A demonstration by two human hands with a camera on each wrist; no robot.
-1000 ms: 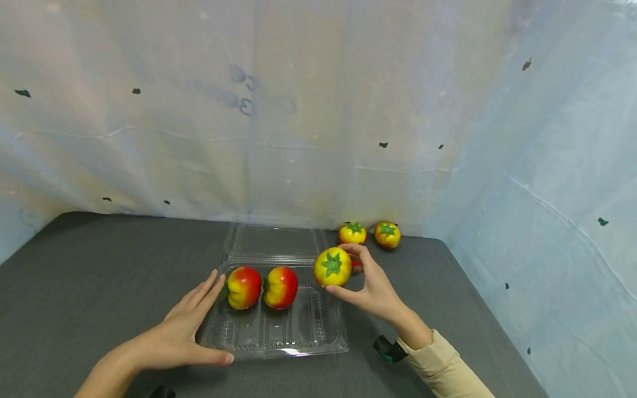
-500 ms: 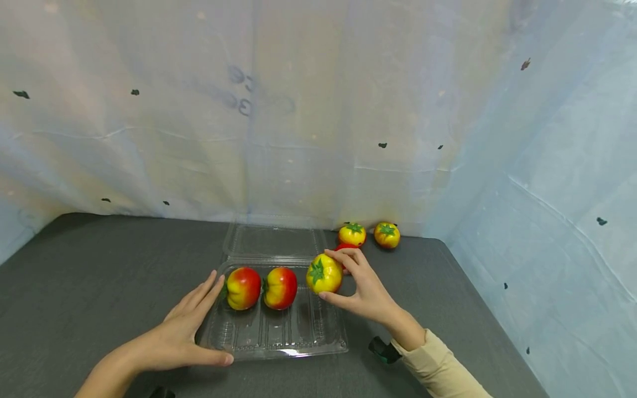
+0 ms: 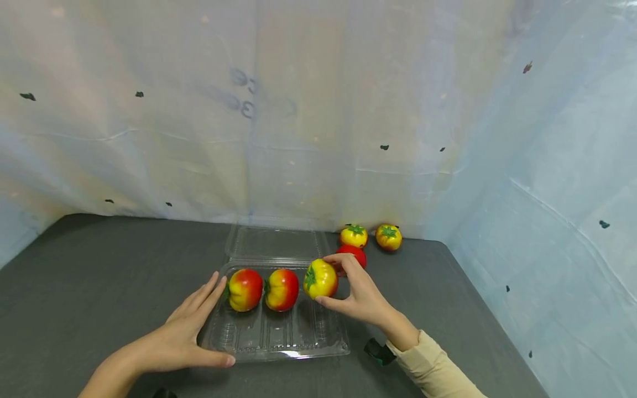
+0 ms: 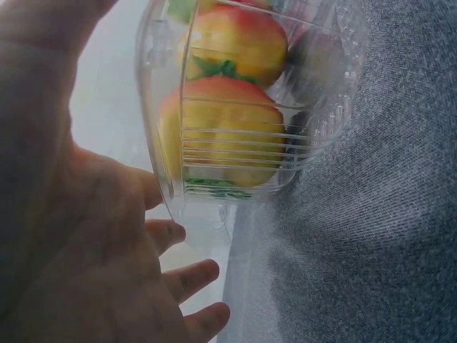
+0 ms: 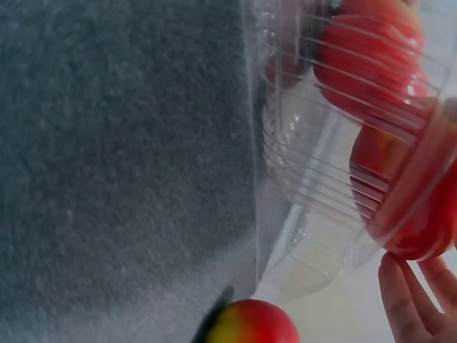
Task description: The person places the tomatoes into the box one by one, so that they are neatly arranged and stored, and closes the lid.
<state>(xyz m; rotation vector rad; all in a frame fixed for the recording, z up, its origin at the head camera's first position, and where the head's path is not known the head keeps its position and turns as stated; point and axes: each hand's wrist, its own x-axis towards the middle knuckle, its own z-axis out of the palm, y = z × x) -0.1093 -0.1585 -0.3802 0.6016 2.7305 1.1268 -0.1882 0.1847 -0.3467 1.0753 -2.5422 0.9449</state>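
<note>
Head view shows the glossy yellow-and-red toy tomato with a green leaf cap (image 3: pixel 320 279) between the thumb and fingers of my right hand (image 3: pixel 362 296), which curls around its right side. It sits at the right end of the clear plastic clamshell tray (image 3: pixel 278 337), just beside two other red-yellow tomatoes (image 3: pixel 245 289) (image 3: pixel 281 288) that lie in a row to the left of my fingers. I judge this tomato to be light, hard and smooth, so it may slip; a wide hold across its round middle, thumb below and fingers on top, seems safest to me. The tray looks thin and flexible and could slide easily on the dark grey cloth table (image 3: pixel 99 276). My left hand (image 3: pixel 184 329) lies flat with straight fingers against the left edge of the tray. Beyond my right hand, a red tomato (image 3: pixel 354 254) is near, and two yellow tomatoes (image 3: pixel 354 236) (image 3: pixel 389 236) stand further back by the pale plastic sheet wall (image 3: pixel 298 110).
</note>
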